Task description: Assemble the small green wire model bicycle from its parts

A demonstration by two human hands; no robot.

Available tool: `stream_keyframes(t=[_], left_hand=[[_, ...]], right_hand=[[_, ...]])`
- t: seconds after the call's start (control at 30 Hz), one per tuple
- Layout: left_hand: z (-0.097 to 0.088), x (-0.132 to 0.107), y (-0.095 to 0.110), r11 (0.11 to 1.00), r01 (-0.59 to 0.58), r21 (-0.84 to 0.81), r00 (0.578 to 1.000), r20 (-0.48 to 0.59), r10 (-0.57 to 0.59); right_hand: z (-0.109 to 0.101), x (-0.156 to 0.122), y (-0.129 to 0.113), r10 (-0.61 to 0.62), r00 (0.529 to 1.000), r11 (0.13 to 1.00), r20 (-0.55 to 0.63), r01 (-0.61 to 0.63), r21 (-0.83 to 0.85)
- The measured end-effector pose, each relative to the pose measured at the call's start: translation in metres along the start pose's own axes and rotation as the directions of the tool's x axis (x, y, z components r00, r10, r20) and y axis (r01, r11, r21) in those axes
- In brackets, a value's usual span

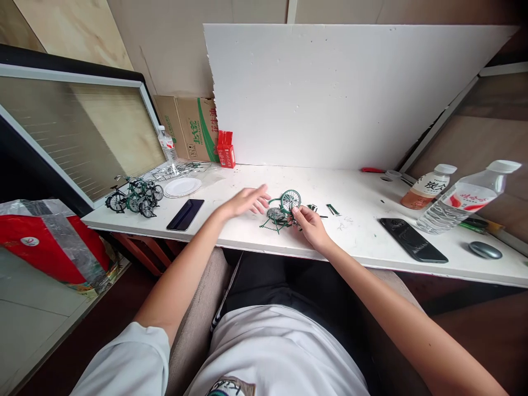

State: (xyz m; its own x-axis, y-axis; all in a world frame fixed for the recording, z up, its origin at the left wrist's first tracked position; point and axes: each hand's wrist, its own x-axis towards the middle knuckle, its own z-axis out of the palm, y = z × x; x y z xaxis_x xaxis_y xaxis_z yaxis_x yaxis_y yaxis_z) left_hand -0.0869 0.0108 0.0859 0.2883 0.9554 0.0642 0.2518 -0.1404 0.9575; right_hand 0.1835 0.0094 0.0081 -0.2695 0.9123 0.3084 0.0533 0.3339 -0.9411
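Observation:
A green and black model bicycle (275, 216), partly assembled, is held low over the white table by my right hand (309, 224). Its thumb and fingers are closed on the bicycle near the upright spoked wheel (291, 200). My left hand (248, 201) is just to the left of the bicycle, fingers stretched out and holding nothing. Small green parts (332, 209) lie on the table to the right of my right hand. Some of the bicycle is hidden behind my right fingers.
Finished model bicycles (135, 195) stand at the left, near white plates (182, 187) and a phone (185, 214). Another phone (412, 240), a mouse (485, 250), a tea bottle (427, 187) and a water bottle (468, 197) are at the right. A white board (330, 93) rises behind.

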Motion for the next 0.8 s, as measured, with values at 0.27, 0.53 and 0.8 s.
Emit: stream_keyframes(t=[0.27, 0.53, 0.8], left_hand=[[0.063, -0.002, -0.014, 0.978, -0.180, -0.102, 0.982, 0.039, 0.184], [0.073, -0.008, -0.008, 0.969, -0.234, -0.079, 0.971, -0.074, 0.229], [0.074, -0.018, -0.001, 0.936, -0.337, 0.107, 0.935, -0.082, 0.346]], right_hand=[[0.000, 0.001, 0.005, -0.081, 0.997, 0.995, 0.007, 0.081, -0.051], [0.005, -0.003, 0.006, -0.321, 0.927, 0.926, -0.193, 0.265, -0.268], [0.003, -0.009, -0.004, -0.616, 0.777, 0.714, -0.133, 0.478, -0.512]])
